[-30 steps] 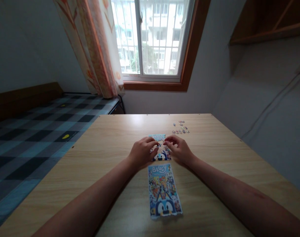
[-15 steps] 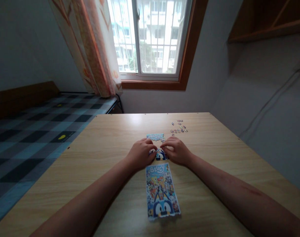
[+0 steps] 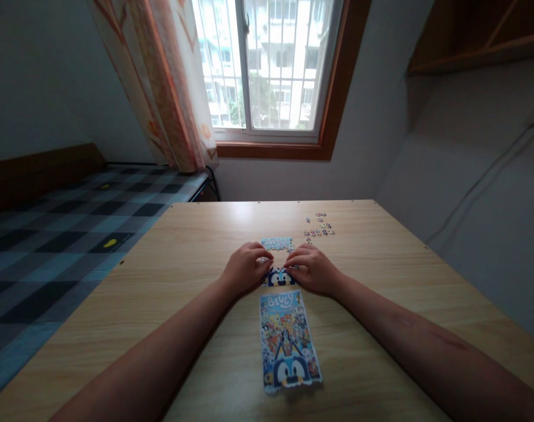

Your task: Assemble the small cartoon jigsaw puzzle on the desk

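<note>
My left hand rests at the left side of a partly joined puzzle, thumb and fingers curled toward each other at its edge. My right hand is at the right side, fingertips bent together over the lower joined section, which shows a blue dog's face. Whether either hand pinches a piece is too small to tell. Beyond the hands lies the upper joined section, light blue with lettering. Nearer to me, a printed picture sheet reading "Bluey" lies flat.
Several loose puzzle pieces are scattered toward the back right of the wooden table. A bed with a checked cover stands to the left. Behind the table are a window and a curtain.
My left hand has shifted slightly left, away from my right hand, uncovering more of the dog's face. My right hand has barely moved.
</note>
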